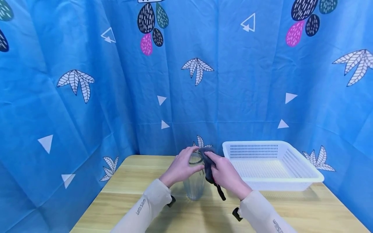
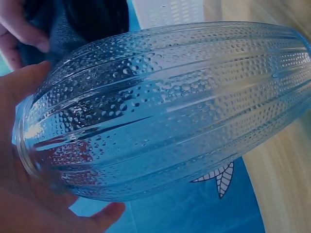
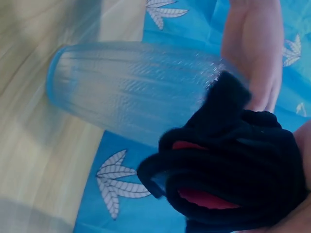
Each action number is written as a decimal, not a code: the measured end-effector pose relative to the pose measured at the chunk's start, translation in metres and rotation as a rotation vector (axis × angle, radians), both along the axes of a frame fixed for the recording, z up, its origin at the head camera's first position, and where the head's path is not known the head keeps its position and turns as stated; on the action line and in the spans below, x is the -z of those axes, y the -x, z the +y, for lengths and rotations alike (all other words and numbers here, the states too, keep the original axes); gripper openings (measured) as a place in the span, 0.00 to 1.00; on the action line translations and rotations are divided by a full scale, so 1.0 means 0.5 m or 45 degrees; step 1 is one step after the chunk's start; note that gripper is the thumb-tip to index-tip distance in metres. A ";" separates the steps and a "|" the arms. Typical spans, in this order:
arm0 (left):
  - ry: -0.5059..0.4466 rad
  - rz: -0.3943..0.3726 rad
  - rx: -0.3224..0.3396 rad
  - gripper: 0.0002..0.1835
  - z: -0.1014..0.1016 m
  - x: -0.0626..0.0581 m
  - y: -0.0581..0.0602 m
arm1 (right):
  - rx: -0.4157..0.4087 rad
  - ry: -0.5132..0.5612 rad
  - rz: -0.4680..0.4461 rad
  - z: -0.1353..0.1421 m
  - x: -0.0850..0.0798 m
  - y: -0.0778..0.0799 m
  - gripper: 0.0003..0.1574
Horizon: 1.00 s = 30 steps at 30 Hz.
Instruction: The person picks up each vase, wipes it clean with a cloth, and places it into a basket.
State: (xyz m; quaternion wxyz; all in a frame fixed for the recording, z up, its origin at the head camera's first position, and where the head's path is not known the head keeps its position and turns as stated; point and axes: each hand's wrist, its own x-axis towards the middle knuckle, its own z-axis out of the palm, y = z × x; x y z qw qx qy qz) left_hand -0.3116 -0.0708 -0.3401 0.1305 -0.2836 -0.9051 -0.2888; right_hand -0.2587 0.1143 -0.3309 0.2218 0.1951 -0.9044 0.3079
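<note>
A tall clear glass vase (image 1: 193, 189) with ribs and small raised bumps (image 2: 170, 111) stands upright on the wooden table. My left hand (image 1: 181, 165) grips it around the mouth, thumb on the near side and fingers over the far side. Close by on the right, my right hand (image 1: 228, 174) holds a bunched black cloth (image 1: 208, 166) beside the vase's rim. Folds and a loose strap-like end of that cloth (image 3: 233, 165) show in the right wrist view, with red between the layers. Whether the cloth touches the glass I cannot tell.
A white perforated plastic basket (image 1: 285, 180) sits at the right of the wooden table (image 1: 134, 181), just beyond my right hand. A blue patterned curtain (image 1: 192, 103) hangs behind the table and along both sides.
</note>
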 end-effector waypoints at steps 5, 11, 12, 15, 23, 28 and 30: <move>-0.050 -0.063 0.004 0.38 -0.003 0.000 0.001 | -0.058 -0.026 -0.213 0.000 0.026 0.017 0.29; -0.063 -0.116 -0.022 0.39 -0.006 0.001 -0.007 | -0.157 -0.078 -0.413 0.004 0.083 0.031 0.30; -0.056 -0.097 -0.023 0.40 -0.006 0.000 -0.008 | -0.179 -0.105 -0.412 0.004 0.092 0.031 0.28; -0.028 -0.035 -0.030 0.41 -0.004 -0.004 -0.009 | -0.250 -0.167 -0.448 0.005 0.113 0.029 0.25; 0.024 -0.032 -0.022 0.38 -0.008 -0.019 -0.014 | -0.185 -0.194 -0.392 0.013 0.113 0.017 0.30; 0.045 -0.051 0.019 0.39 -0.007 -0.024 -0.017 | -0.145 -0.040 -0.369 0.015 0.071 -0.003 0.33; 0.059 -0.033 0.037 0.40 -0.006 -0.024 -0.017 | -0.135 0.050 -0.367 0.012 0.045 -0.012 0.33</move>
